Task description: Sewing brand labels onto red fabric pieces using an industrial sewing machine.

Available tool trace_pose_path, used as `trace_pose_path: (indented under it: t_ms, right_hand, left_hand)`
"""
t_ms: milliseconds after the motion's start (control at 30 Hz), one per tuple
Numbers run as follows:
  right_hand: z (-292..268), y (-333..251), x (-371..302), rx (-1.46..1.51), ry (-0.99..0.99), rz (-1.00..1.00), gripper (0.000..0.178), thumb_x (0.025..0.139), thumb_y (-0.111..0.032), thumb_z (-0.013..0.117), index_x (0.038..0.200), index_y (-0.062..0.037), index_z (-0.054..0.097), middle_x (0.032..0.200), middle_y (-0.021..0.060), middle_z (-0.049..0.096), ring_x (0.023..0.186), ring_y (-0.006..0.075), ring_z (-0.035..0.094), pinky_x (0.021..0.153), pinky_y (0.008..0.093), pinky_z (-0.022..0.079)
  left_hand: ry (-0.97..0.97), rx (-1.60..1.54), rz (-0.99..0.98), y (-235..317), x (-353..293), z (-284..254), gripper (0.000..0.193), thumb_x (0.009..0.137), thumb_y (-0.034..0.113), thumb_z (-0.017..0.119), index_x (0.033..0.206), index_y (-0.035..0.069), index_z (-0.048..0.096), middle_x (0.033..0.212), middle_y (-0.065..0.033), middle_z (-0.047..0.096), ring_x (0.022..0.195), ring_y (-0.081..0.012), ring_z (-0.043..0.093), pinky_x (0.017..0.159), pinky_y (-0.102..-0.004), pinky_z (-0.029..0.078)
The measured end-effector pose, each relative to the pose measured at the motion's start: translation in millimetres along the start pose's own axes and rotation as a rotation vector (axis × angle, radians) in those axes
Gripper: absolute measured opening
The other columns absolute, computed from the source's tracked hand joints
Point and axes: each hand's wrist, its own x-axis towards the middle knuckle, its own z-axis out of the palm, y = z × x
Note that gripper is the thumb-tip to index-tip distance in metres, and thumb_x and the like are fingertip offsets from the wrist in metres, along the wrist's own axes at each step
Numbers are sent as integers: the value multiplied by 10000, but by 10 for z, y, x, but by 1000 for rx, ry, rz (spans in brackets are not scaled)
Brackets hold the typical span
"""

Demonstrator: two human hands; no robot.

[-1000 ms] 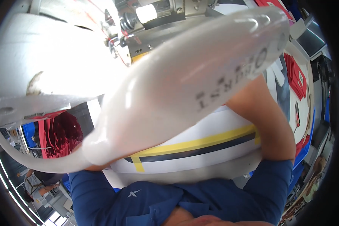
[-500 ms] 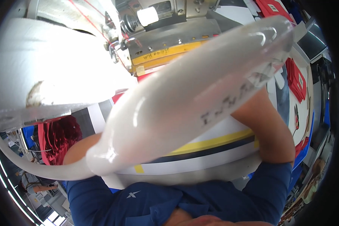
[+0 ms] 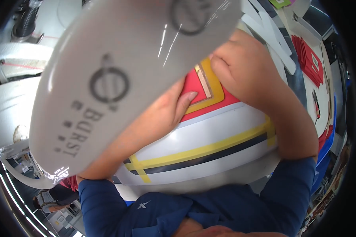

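Observation:
My left hand (image 3: 172, 104) lies on a red sheet (image 3: 229, 100) with its thumb stretched out. Its other fingers are hidden behind a large glossy white shade-like body (image 3: 118, 75) close to the camera. On the red sheet sits a yellow frame (image 3: 217, 85), with a narrow tan strip (image 3: 203, 81) along the inside of one side. At the frame's upper right edge is my right hand (image 3: 243, 65), fingers curled in and thumb tucked against them. Whatever those fingers pinch is hidden.
Yellow and black tape (image 3: 201, 156) runs along the white table's near edge. To the right lie white strips (image 3: 267, 33), a stack of red pieces (image 3: 310, 61) and a small hand tool (image 3: 315, 104). White machine parts (image 3: 16, 94) stand at left.
The white shade-like body has shifted left and upward in view, uncovering both hands, the red sheet and the yellow frame. The machine at the left has mostly slipped behind it.

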Motion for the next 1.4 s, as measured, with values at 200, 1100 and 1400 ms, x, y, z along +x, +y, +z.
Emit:
trace_pose_path:
  t_ms: [200, 1100, 1400]
  right_hand:
    - [24, 28, -5, 103, -1, 54, 219, 937, -11, 618, 1119, 1, 739, 1056, 168, 696, 949, 399, 676, 840, 463, 550]
    - [302, -240, 98, 124, -163, 356, 175, 947, -172, 722, 891, -7, 709, 884, 186, 728, 862, 411, 705, 773, 505, 559]
    - [338, -94, 109, 150, 12, 358, 207, 919, -171, 780, 1004, -6, 688, 890, 180, 741, 834, 371, 713, 758, 468, 557]
  left_hand:
    - [75, 1, 61, -71, 38, -6, 361, 929, 114, 794, 1257, 3, 692, 1017, -189, 645, 959, -395, 663, 882, -480, 541]
    - [137, 7, 127, -87, -101, 38, 379, 912, 70, 776, 1280, 7, 714, 962, -125, 585, 901, -326, 611, 822, -439, 501]
    - [76, -6, 29, -56, -96, 99, 473, 915, 67, 746, 1381, 7, 699, 960, -129, 573, 889, -319, 601, 812, -421, 506]
